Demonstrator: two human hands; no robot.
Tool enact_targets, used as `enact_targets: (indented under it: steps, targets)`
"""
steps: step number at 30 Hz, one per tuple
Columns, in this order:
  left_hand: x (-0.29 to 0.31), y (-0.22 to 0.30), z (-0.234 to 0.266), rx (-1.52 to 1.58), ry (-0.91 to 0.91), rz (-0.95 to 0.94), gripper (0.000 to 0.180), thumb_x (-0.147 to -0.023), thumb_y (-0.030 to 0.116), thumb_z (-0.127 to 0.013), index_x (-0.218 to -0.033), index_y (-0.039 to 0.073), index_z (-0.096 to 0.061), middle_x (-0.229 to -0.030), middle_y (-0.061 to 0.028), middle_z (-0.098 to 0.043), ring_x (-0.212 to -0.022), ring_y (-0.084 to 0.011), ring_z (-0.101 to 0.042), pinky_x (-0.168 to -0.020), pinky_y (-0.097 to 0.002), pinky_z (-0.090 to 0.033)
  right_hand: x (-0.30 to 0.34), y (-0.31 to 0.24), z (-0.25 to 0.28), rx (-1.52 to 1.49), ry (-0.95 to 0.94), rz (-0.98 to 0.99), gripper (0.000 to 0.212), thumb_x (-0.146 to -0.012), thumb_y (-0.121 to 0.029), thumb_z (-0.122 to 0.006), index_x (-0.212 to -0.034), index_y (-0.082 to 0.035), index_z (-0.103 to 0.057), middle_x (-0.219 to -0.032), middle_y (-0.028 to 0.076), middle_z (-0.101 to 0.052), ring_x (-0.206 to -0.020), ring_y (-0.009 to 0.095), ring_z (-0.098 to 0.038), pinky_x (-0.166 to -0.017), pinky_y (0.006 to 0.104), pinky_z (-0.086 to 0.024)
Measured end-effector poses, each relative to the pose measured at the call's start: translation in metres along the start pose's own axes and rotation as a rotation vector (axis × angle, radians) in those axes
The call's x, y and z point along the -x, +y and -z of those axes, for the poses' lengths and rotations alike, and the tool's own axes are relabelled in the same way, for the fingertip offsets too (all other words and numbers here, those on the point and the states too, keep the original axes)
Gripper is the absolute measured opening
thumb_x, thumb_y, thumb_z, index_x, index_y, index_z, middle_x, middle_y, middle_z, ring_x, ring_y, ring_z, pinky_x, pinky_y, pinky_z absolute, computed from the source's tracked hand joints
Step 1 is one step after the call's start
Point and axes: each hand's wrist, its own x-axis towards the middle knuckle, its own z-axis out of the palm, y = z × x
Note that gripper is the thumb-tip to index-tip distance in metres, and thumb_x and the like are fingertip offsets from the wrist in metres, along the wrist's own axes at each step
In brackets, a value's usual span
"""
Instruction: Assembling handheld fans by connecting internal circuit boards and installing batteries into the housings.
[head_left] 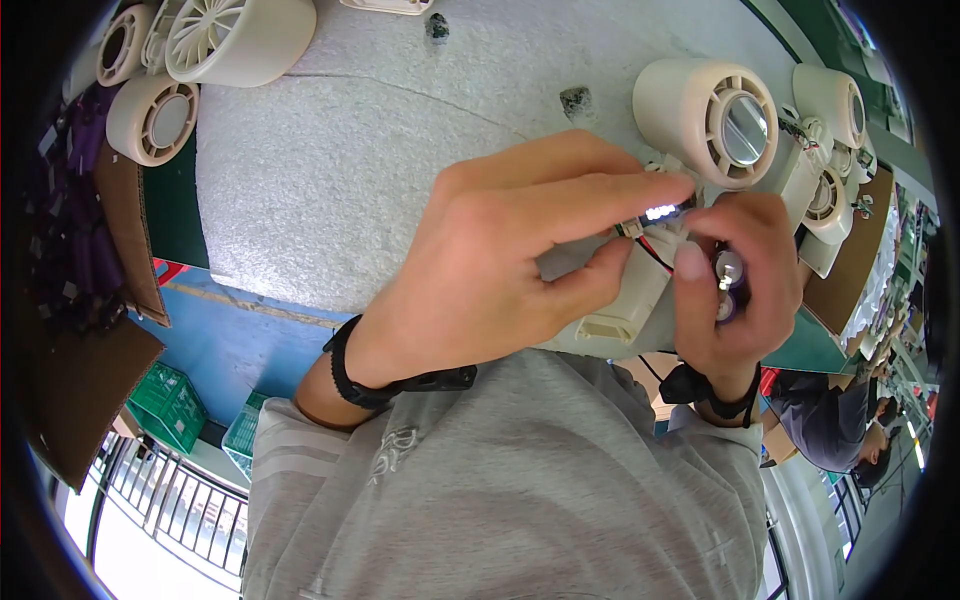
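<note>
My left hand (510, 240) reaches across and pinches a small circuit board (630, 229) between thumb and fingers. A small lit display (661, 212) glows white at its fingertips. Red and black wires (655, 253) run from the board toward my right hand (750, 270). That hand is closed around purple cylindrical battery cells (729, 270), whose metal ends show. Below both hands lies a cream plastic handle housing (625, 305), partly covered by them. A round cream fan head (705, 122) with a shiny centre disc stands just beyond.
More cream fan parts (828, 105) with loose wires lie at right, by a cardboard box (850, 255). Fan heads (240, 40) stand at far left, near a box of purple cells (85, 230). A pale foam mat (330, 170) covers the table. A co-worker (825, 425) is at lower right.
</note>
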Motion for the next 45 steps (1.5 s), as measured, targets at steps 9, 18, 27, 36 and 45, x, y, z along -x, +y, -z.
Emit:
enact_targets:
  steps: [9,18,27,36,45]
  targets:
    - [0.001,0.004,-0.008,-0.07,0.1,0.025,0.036,-0.068,-0.009,-0.068,-0.102,0.001,-0.068,-0.094,-0.0101,-0.069,-0.079,-0.018,-0.068,-0.068,-0.0258,-0.054,-0.002,-0.007,-0.006,0.136,0.088,-0.048,0.039,-0.062,0.004,-0.078,-0.1,-0.002,-0.068,-0.088,0.012,-0.063,-0.07,0.019,-0.062,-0.057,0.0268,-0.048]
    - [0.004,0.0,-0.007,-0.122,0.123,-0.013,0.033,-0.068,-0.008,-0.069,-0.099,0.003,-0.071,-0.09,-0.0094,-0.069,-0.074,-0.0171,-0.067,-0.065,-0.0249,-0.054,-0.002,-0.009,-0.005,0.173,0.086,-0.082,0.04,-0.062,0.003,-0.082,-0.1,-0.002,-0.069,-0.089,0.01,-0.064,-0.071,0.018,-0.063,-0.058,0.0273,-0.05]
    - [0.005,-0.001,-0.008,-0.148,0.117,-0.021,0.032,-0.067,-0.007,-0.07,-0.097,0.004,-0.073,-0.087,-0.0095,-0.068,-0.071,-0.0156,-0.066,-0.06,-0.0229,-0.052,-0.002,-0.008,-0.005,0.192,0.074,-0.035,0.045,-0.061,0.008,-0.078,-0.104,-0.001,-0.069,-0.09,0.006,-0.064,-0.064,0.01,-0.053,-0.055,0.0227,-0.043]
    - [0.006,-0.002,-0.006,-0.118,0.108,-0.052,0.032,-0.066,-0.007,-0.069,-0.096,0.004,-0.074,-0.083,-0.008,-0.067,-0.068,-0.015,-0.064,-0.057,-0.0228,-0.049,0.001,-0.005,-0.008,0.205,0.082,-0.017,0.042,-0.06,0.008,-0.077,-0.1,-0.003,-0.072,-0.085,0.005,-0.063,-0.062,0.009,-0.054,-0.054,0.0211,-0.042]
    - [0.002,0.002,-0.014,-0.148,0.124,-0.021,0.036,-0.065,-0.007,-0.069,-0.1,0.005,-0.066,-0.095,-0.0085,-0.066,-0.07,-0.0184,-0.064,-0.06,-0.0261,-0.051,-0.002,-0.012,-0.006,0.057,0.085,-0.172,0.031,-0.067,0.007,-0.076,-0.097,0.0,-0.07,-0.085,0.003,-0.063,-0.066,0.007,-0.052,-0.058,0.0193,-0.04]
